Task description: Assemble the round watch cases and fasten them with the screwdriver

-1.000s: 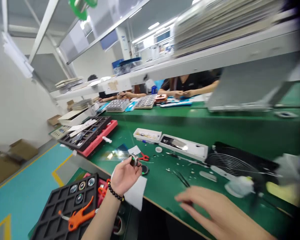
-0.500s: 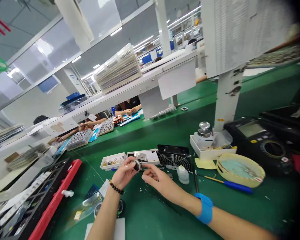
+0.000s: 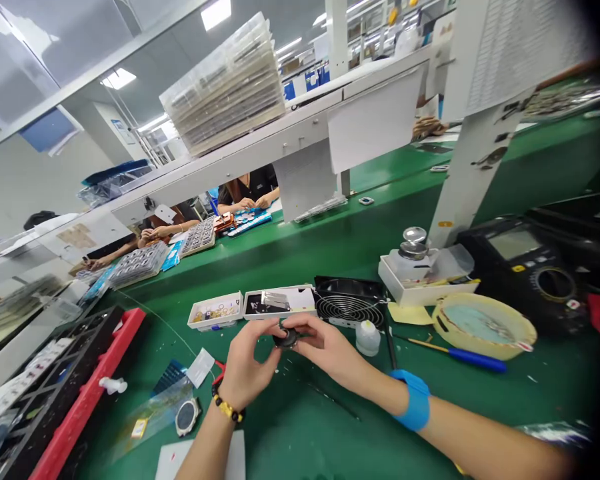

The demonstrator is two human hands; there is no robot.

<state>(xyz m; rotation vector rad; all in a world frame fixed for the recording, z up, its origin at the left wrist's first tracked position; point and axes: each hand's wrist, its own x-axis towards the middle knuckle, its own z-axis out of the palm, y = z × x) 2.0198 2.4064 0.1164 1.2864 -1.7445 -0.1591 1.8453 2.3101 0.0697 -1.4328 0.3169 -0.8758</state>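
Between my two hands, over the middle of the green bench, is a small round dark part (image 3: 286, 338). My left hand (image 3: 250, 360) has its fingers on the part's left side; a beaded bracelet is on that wrist. The fingers of my right hand (image 3: 325, 343) close on its right side, and a blue band (image 3: 411, 400) circles the wrist. A round watch-like piece (image 3: 187, 417) lies on the bench to the left of my left forearm. Below my right hand lies a thin dark tool (image 3: 330, 398).
Behind my hands stand white trays of small parts (image 3: 216, 311), a black fan (image 3: 351, 303) and a small bottle (image 3: 367, 339). At right are a yellow dish (image 3: 443, 327), a blue-handled tool (image 3: 477, 359) and a black meter (image 3: 520, 267). A red-edged rack (image 3: 87, 393) fills the left. People's hands show across the bench.
The part has turned from edge-on to lying flatter. My right hand has closed in on it, and my left hand has turned over it. The camera view has shifted.
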